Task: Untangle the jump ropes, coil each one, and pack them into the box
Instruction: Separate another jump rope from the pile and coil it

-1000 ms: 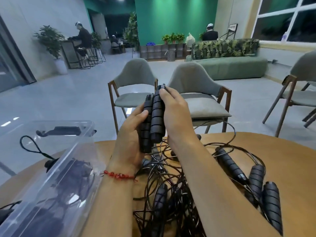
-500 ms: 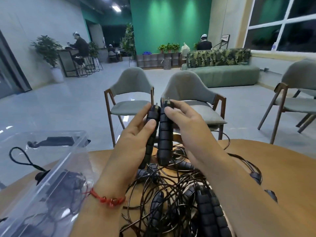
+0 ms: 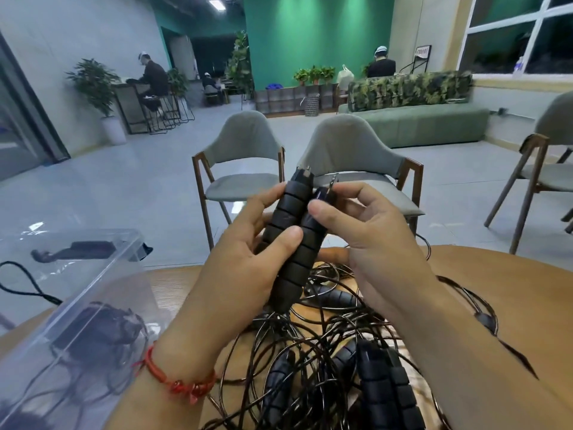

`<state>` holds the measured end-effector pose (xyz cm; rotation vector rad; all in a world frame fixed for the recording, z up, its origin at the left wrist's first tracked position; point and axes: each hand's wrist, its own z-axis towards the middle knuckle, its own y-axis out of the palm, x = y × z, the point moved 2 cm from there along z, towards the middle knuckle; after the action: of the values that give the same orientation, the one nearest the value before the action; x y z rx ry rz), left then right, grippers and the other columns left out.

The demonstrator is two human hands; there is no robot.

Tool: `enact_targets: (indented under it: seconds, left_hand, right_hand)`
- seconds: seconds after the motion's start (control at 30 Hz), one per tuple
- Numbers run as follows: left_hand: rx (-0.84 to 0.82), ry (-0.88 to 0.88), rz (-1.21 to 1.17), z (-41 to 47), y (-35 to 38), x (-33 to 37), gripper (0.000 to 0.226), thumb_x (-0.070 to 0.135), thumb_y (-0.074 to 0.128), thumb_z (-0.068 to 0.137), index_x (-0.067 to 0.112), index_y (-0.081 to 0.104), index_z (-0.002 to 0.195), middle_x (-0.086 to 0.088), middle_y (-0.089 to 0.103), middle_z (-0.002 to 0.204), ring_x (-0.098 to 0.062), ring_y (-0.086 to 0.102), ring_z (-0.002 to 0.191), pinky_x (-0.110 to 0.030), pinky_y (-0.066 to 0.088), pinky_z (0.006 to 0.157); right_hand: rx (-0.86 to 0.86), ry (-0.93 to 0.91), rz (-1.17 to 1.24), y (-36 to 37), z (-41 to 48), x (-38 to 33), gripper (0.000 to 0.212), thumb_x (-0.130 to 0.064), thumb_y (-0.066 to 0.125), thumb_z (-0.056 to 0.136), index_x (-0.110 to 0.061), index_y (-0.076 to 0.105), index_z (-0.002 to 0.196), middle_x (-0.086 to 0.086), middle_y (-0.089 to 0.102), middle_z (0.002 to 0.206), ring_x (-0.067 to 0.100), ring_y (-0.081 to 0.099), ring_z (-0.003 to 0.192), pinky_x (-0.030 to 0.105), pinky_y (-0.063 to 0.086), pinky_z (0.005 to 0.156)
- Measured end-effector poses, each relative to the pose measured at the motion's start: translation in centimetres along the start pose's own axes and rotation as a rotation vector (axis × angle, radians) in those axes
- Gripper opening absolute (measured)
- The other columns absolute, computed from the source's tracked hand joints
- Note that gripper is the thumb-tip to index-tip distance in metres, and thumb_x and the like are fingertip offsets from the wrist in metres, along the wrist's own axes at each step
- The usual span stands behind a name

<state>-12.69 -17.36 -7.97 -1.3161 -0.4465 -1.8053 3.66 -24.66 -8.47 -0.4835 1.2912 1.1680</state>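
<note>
Rope tangle (image 3: 310, 361) lies on table (image 3: 511, 290) under both forearms; clear box (image 3: 77, 293) sits at the left. Left hand (image 3: 248, 268) grips two upright handles (image 3: 297, 259), thumb across front, fingers curled behind. Right hand (image 3: 372, 237) pinches the right one's top end, thumb against fingertips. Chairs (image 3: 245, 169) stand beyond.

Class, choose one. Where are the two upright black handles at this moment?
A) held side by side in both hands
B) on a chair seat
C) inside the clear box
A: the left hand and right hand grip the handles together above the tangled ropes.
</note>
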Motion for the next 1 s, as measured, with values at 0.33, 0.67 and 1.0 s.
enact_targets:
  seconds: [0.33, 0.67, 1.0]
  left_hand:
    - [-0.019, 0.038, 0.194, -0.1, 0.4, -0.2, 0.053, 0.029, 0.059, 0.108, 0.067, 0.048, 0.144, 0.015, 0.070, 0.128, -0.013, 0.074, 0.110, -0.043, 0.064, 0.090]
    - [-0.070, 0.074, 0.579, -0.9, 1.3, 0.3, 0.100, 0.053, 0.085, 0.082, 0.073, 0.017, 0.153, 0.035, 0.058, 0.137, 0.008, 0.063, 0.118, -0.025, 0.056, 0.096]
    - [0.175, 0.128, 0.844, -1.0, 1.6, -0.1, 0.092, 0.040, 0.076, 0.082, 0.058, 0.025, 0.157, 0.015, 0.064, 0.113, -0.015, 0.067, 0.096, -0.043, 0.062, 0.077]
  right_hand:
    - [-0.002, 0.018, 0.007, -1.1, 0.6, -0.4, 0.041, -0.013, 0.079, 0.092, -0.009, 0.060, 0.128, 0.010, 0.077, 0.113, 0.027, 0.076, 0.107, 0.043, 0.065, 0.069]
    - [0.058, -0.003, -0.031, -1.0, 0.4, -0.1, 0.040, -0.014, 0.082, 0.090, -0.013, 0.058, 0.122, 0.009, 0.078, 0.104, 0.025, 0.079, 0.101, 0.046, 0.065, 0.067]
    - [0.063, -0.034, -0.138, -0.4, 0.4, 0.7, 0.042, -0.021, 0.086, 0.090, -0.015, 0.059, 0.122, 0.009, 0.077, 0.110, 0.025, 0.077, 0.106, 0.053, 0.066, 0.079]
